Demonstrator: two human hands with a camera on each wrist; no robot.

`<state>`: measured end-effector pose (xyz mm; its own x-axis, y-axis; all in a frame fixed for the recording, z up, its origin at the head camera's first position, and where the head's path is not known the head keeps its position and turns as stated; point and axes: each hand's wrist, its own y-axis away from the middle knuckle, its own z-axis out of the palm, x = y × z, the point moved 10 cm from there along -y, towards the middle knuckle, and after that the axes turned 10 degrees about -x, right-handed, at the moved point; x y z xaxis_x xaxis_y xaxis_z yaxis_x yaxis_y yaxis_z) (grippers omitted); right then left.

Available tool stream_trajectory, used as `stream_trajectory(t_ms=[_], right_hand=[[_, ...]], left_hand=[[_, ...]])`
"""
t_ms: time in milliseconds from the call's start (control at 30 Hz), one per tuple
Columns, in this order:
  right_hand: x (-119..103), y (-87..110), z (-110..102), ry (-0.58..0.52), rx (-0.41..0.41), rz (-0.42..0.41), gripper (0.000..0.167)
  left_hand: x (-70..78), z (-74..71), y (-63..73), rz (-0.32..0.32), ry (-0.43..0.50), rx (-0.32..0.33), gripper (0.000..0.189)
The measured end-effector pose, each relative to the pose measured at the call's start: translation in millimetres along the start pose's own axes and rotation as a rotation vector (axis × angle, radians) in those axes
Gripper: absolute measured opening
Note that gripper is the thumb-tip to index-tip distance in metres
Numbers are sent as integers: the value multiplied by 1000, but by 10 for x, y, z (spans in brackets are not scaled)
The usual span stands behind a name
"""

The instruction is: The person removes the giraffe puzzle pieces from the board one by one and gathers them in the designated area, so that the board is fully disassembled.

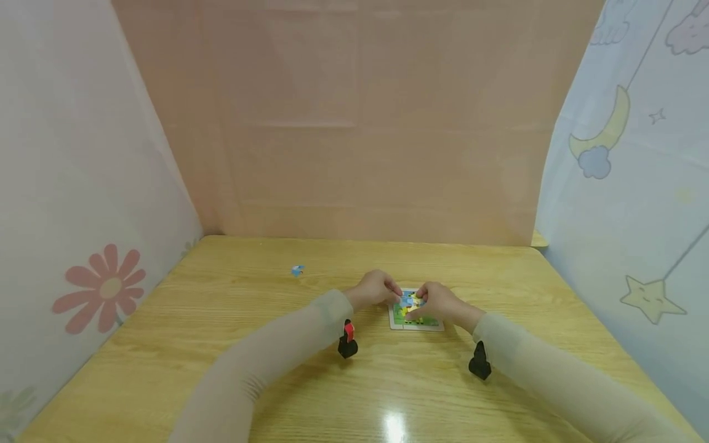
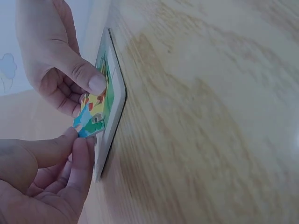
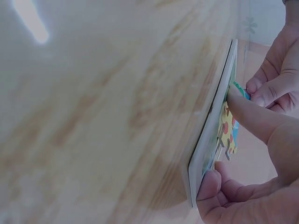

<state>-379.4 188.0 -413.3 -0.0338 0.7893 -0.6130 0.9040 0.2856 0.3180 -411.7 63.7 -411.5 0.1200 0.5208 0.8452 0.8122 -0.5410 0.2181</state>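
Observation:
A small jigsaw puzzle (image 1: 415, 321) with a green and blue picture lies in a pale-rimmed tray (image 2: 122, 88) on the table. Over it, a yellow, red and blue section of puzzle pieces (image 2: 93, 109) is tilted up from the tray. My left hand (image 1: 378, 288) pinches the blue-green end of this section between thumb and fingertips. From the other side my right hand (image 1: 443, 303) spans the yellow part, its thumb (image 3: 250, 109) on the pieces and its other fingers (image 3: 210, 184) curled low by the tray's edge. The hands partly hide the picture.
A loose blue puzzle piece (image 1: 297, 270) lies farther back on the wooden table (image 1: 249, 277), to the left. A brown sheet (image 1: 354, 123) hangs behind the table, with patterned cloths (image 1: 598, 246) along both sides. Black wrist devices (image 1: 479, 362) hang below the sleeves.

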Motion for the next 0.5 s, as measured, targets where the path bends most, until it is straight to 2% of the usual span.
stream_trajectory(t_ms=[267,500], right_hand=[[41,-25,-1,-4,5,11,65],[20,-15,-11,6,3,-8,65]], left_hand=[[-41,-8,21,5,39,23,3],[-39,-76,15,24,127,60,5]])
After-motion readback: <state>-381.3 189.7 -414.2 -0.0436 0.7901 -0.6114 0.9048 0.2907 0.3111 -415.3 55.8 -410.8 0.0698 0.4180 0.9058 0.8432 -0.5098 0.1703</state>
